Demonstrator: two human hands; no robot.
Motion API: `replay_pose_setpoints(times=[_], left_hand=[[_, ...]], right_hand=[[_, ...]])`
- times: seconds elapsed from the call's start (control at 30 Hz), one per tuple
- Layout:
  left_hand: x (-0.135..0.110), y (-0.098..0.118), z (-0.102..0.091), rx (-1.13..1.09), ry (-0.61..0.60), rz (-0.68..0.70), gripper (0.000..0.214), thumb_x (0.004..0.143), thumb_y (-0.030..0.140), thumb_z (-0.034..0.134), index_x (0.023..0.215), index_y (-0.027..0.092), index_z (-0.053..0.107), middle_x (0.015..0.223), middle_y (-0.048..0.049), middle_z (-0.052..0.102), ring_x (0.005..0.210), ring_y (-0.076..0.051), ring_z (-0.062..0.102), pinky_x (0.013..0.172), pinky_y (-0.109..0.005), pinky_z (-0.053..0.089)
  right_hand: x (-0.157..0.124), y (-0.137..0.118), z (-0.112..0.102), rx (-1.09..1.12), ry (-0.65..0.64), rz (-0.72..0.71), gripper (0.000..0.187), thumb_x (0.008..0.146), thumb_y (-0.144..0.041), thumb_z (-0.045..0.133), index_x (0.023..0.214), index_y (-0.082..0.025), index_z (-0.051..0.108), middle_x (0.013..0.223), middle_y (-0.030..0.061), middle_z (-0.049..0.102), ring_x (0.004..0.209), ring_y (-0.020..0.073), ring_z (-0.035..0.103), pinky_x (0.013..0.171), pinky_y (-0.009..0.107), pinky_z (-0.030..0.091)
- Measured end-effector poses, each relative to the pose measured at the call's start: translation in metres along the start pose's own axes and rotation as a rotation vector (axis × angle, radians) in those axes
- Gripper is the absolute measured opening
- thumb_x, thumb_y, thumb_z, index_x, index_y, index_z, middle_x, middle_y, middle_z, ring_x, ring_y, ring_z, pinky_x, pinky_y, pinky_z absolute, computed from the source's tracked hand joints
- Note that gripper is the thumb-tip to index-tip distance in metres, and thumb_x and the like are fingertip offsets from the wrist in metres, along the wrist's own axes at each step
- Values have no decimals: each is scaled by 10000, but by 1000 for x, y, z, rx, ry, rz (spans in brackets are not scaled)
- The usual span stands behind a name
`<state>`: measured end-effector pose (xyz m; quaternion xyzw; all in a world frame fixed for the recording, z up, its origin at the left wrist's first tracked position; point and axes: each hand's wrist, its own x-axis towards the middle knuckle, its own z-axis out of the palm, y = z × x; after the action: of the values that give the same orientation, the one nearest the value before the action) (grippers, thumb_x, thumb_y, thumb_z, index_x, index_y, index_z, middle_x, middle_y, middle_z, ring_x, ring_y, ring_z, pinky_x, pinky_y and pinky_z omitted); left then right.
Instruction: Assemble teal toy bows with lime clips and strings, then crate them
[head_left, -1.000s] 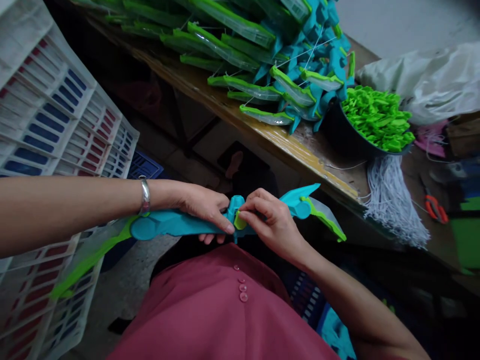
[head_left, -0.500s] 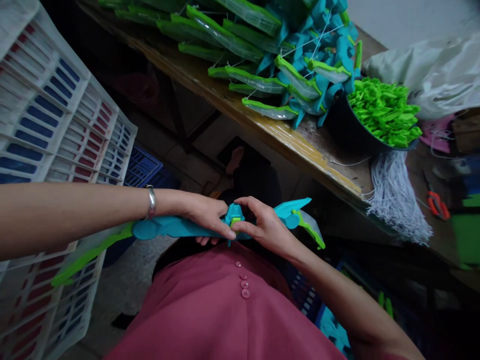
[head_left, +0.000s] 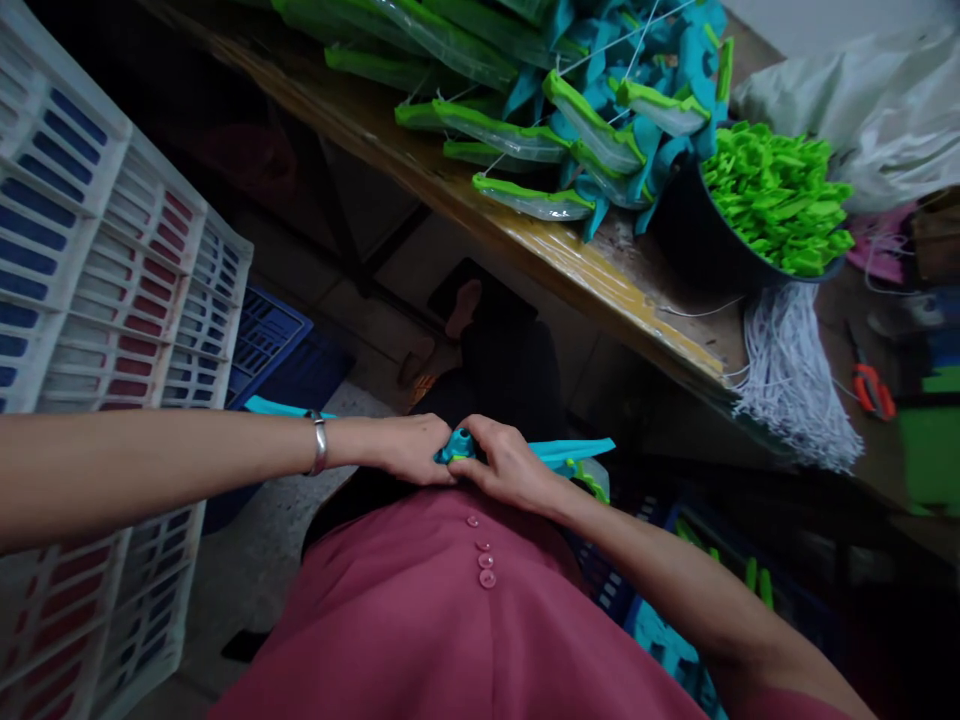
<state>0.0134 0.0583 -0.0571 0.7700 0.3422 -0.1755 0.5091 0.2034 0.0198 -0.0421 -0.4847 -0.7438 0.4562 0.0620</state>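
Held low against my shirt is a turquoise plastic toy bow (head_left: 574,451) with a green-edged clear limb at its right end. My left hand (head_left: 414,447) is closed around the bow left of its middle knob, and my forearm covers much of that side. From the right, my right hand (head_left: 510,466) grips the same middle, thumb and fingers pressed round the knob. A bit of green shows between the two hands. The undersides of my fingers are hidden.
A wooden table (head_left: 525,236) carries piled bows (head_left: 517,140), a black tub (head_left: 701,235) of green clips and a hanging bundle of white strings (head_left: 791,385). Orange-handled pliers (head_left: 872,390) lie to the right. A white crate (head_left: 109,215) stands at left.
The bow has rolled in my hands, so its knob now faces up towards me and its limbs show less. My left hand has moved in tighter round the middle.
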Motion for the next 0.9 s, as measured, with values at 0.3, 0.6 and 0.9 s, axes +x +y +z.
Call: replay_pose_setpoints(times=[0.3,0.6,0.9], left_hand=[[8,2,-6,57,-30,-78,372,805,541,619,741,181,688,727,-117,726,644,-283,701,539,-322,484],[9,18,-44,176,13,-120,497,750,596,659,941,145,744,957,-174,769,861,-361,732,689,-386,542],[20,9,-28,203,18,-101,480,794,588,606,974,163,738,1016,-194,773,974,-395,733,764,-404,548]], right_hand=[[3,5,3,-26,34,8,192,861,-219,749,934,-157,583,844,12,579,757,153,508,668,263,322],[15,18,-22,142,37,79,227,896,-358,701,946,-157,608,819,-17,596,737,126,524,650,234,380],[14,26,-10,112,27,133,217,847,-240,700,1001,-151,575,754,-39,521,676,123,475,613,248,324]])
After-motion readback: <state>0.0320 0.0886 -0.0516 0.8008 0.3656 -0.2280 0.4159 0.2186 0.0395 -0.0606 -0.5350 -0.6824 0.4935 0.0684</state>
